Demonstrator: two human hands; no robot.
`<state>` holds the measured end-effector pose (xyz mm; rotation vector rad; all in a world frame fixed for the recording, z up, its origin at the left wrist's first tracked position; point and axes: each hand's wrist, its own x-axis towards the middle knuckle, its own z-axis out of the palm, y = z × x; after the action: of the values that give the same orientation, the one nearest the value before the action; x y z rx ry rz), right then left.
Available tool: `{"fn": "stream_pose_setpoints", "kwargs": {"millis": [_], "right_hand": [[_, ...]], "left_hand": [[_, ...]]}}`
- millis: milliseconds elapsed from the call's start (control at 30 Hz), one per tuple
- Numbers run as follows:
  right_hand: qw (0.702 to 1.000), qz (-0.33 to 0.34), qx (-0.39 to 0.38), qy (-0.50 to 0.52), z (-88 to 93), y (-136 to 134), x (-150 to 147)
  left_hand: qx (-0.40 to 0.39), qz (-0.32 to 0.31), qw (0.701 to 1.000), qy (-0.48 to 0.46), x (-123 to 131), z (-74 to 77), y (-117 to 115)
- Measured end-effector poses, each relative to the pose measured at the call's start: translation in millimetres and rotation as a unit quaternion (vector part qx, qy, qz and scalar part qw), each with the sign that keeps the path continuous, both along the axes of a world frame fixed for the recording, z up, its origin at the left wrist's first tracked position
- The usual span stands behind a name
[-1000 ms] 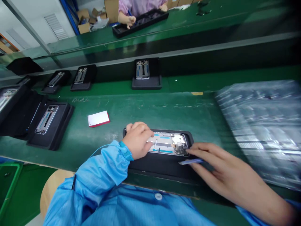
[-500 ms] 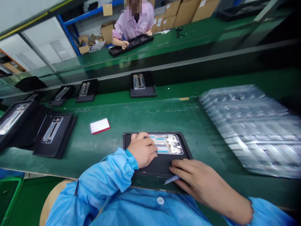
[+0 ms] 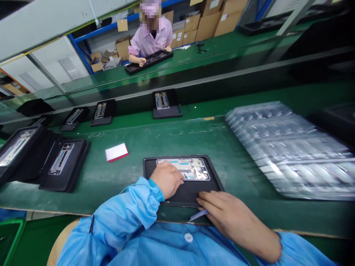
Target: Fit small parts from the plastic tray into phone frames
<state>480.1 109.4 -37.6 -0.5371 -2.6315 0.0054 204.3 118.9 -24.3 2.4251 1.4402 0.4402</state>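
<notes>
A phone frame (image 3: 198,168) with its circuit board and blue strips exposed lies in a black tray (image 3: 191,197) in front of me. My left hand (image 3: 166,179) rests over the frame's left half, fingers curled and pressed together at its near edge. Whatever its fingertips grip is hidden. At the tray's near right corner, my right hand (image 3: 219,207) is closed with its fingertips against the tray. A thin, translucent bluish stick (image 3: 198,215) pokes out to the left from under those fingers; its exact kind is unclear.
A white pad with red edges (image 3: 117,152) lies on the green bench left of the tray. Clear plastic trays (image 3: 288,155) are stacked at right. More black trays with phone frames (image 3: 65,162) stand at left and on the conveyor behind. A co-worker (image 3: 152,35) sits opposite.
My left hand has curled and drawn slightly toward me, uncovering more of the phone frame's upper left. My right hand stays by the tray corner, and the view has shifted slightly.
</notes>
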Motion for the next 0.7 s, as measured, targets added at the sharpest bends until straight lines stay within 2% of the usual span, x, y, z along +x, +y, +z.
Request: {"fn": "stream_pose_setpoints", "kwargs": {"millis": [133, 233, 533, 700], "right_hand": [[1.000, -0.006, -0.003, 0.009, -2.6, -0.1, -0.4], [1.000, -0.002, -0.009, 0.023, -5.0, 0.9, -0.8], [0.998, -0.004, -0.056, 0.032, -11.4, 1.7, -1.9], [0.997, -0.009, -0.067, 0.043, -12.4, 3.6, -1.4]], "left_hand": [[0.017, 0.020, 0.998, -0.062, -18.7, 3.0, 2.3], [0.013, 0.022, 0.997, -0.069, -27.6, 8.6, 7.1], [-0.073, -0.068, 0.994, 0.042, -6.8, 25.2, 45.3], [-0.083, -0.098, 0.990, 0.053, -6.2, 27.5, 53.0]]}}
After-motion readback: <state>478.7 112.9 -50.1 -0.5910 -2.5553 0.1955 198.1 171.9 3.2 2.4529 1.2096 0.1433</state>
